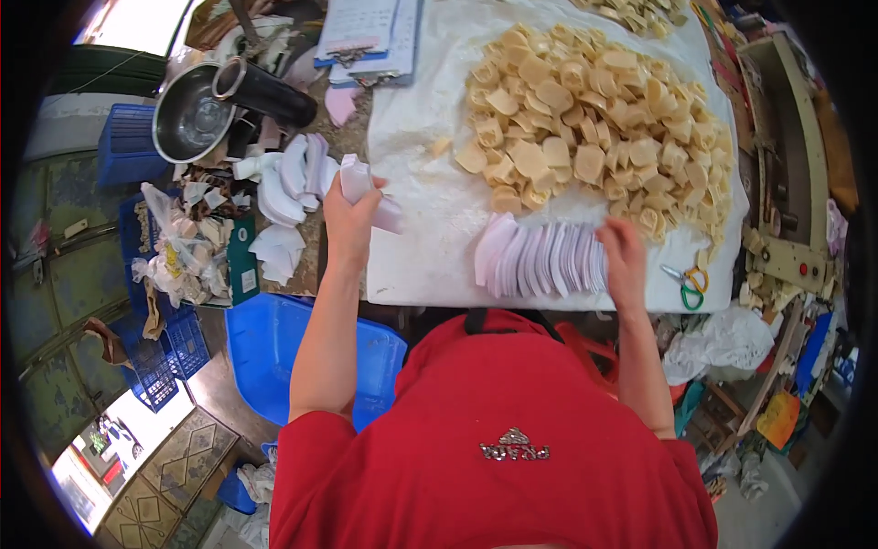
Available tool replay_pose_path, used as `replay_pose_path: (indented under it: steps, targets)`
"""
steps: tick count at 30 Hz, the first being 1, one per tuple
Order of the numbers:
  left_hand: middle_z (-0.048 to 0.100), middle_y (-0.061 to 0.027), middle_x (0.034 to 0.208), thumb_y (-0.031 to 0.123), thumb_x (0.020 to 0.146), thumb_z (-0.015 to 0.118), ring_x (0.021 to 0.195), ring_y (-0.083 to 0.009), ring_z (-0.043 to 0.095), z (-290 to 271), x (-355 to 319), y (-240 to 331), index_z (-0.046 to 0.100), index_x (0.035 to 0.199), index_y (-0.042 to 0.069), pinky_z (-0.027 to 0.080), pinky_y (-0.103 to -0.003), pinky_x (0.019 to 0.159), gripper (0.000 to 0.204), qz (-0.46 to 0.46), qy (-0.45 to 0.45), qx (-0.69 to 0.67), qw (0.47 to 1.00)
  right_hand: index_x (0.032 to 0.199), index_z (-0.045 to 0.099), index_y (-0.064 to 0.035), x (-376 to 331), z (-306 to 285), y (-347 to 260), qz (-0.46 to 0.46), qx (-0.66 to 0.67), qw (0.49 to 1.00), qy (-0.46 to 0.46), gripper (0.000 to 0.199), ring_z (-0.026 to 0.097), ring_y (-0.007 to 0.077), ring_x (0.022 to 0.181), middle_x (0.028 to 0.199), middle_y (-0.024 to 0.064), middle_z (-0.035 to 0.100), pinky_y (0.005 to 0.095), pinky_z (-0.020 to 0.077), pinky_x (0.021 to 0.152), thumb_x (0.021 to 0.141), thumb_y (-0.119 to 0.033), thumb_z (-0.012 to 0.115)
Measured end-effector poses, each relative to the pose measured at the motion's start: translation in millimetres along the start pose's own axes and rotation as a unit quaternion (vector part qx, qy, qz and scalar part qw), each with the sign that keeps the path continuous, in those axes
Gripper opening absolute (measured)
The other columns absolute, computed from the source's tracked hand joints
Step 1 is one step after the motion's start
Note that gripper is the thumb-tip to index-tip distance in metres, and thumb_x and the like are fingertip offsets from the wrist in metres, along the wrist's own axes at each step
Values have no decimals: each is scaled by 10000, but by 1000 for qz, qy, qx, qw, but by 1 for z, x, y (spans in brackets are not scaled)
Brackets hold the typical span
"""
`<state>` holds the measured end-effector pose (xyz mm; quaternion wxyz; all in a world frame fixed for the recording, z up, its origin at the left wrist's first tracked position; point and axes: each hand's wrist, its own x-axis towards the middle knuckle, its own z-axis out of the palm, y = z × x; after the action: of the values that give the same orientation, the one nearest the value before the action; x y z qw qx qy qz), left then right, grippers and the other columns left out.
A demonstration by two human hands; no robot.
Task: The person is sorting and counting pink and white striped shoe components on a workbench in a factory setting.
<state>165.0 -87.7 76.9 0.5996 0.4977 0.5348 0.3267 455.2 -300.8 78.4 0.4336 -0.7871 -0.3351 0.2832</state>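
Left grip (349,218) pinches pieces (355,177) (half-open right grip (625,252) touches a row (540,260)).

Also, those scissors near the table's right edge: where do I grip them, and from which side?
Probably best by the handle loops, coming from the right: the scissors lie with both loops toward that side, while the blades point left, toward the right hand.
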Motion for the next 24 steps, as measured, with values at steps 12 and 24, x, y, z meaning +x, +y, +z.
replay_pose_path:
  steps: [12,24]
  targets:
    - [496,-202,1053,-83,732,513,999,-381,463,91,-100,-8,254,1305,-24,345,-447,895,632,153,-180,167,957,923,553,25,-24,71,-95,-75,15,978,-195,165,554,149,682,791,100,608,266,434,606,878,-133,557]
    - [483,-220,905,-36,722,543,810,-368,483,101,-106,-2,215,1300,-74,388,-455,684,665,278,-152,397,861,843,564,44,-13,54,-85,55,66,957,-276,183,572,166,598,680,114,616,299,441,551,863,-129,509]
